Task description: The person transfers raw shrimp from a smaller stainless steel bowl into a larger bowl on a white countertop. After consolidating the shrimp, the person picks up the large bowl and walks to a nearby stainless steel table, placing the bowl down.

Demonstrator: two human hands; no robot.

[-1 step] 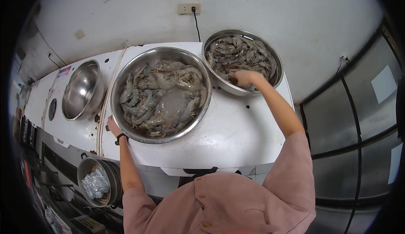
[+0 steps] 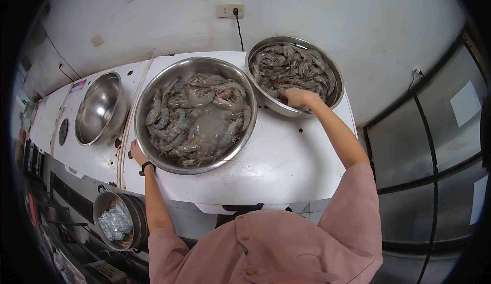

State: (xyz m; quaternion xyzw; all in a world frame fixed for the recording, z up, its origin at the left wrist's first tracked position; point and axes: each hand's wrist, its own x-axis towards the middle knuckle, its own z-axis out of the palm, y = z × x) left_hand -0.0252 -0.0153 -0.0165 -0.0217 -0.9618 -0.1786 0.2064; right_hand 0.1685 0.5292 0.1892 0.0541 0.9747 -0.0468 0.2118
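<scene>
My right hand (image 2: 297, 97) reaches into the steel bowl (image 2: 266, 99) at the far right. Its fingers curl down among the grey raw shrimp (image 2: 291, 64) there, and their tips are hidden. A larger steel bowl (image 2: 142, 130) stands to its left, holding more shrimp (image 2: 176, 128) around a patch of cloudy water. My left hand (image 2: 137, 153), with a black band on the wrist, is low beside this larger bowl's near left rim. Its fingers are small and partly hidden, so I cannot tell whether they grip anything.
An empty steel bowl (image 2: 105, 112) lies tilted at the left on the white tabletop (image 2: 266, 166). Below the table edge stands a pot (image 2: 135, 227) with a foil-like bundle (image 2: 115, 221) in it. Steel doors (image 2: 401, 140) are at the right, and a wall outlet (image 2: 230, 11) is behind.
My right hand has shifted very slightly toward the near left rim of the right bowl. My left hand and the bowls stay where they were.
</scene>
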